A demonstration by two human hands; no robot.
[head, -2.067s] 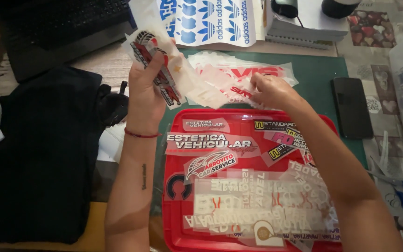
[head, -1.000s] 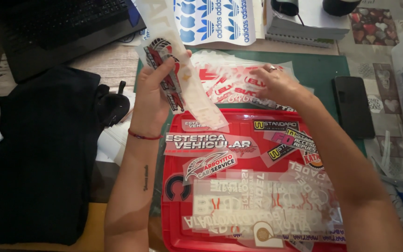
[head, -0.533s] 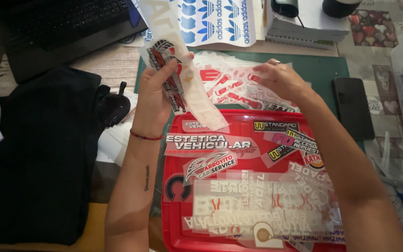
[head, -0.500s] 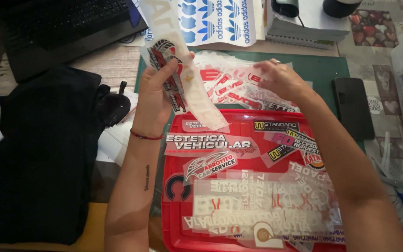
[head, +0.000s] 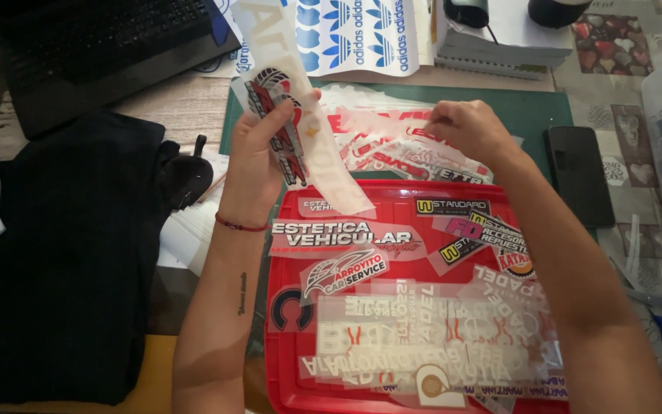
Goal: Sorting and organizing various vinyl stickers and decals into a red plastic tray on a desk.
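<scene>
My left hand [head: 258,157] is raised above the desk and grips a small bundle of clear transfer sheets [head: 300,130], printed in red, black and pale cream. My right hand [head: 465,130] rests on a loose pile of red-lettered transfer sheets [head: 400,149] lying on the green cutting mat [head: 534,119]; its fingers pinch into the pile. Below both hands sits a red plastic tray [head: 281,360] covered with several more decals in white, red, yellow and black.
A black garment [head: 63,261] lies on the left beside a black laptop [head: 78,46]. A sheet of blue logo stickers [head: 354,34] and a spiral notebook [head: 499,50] lie at the back. A black phone [head: 580,176] lies right of the mat.
My left hand has lifted its bundle slightly and a long pale sheet now hangs from it. My right hand has slid up and left onto the loose pile.
</scene>
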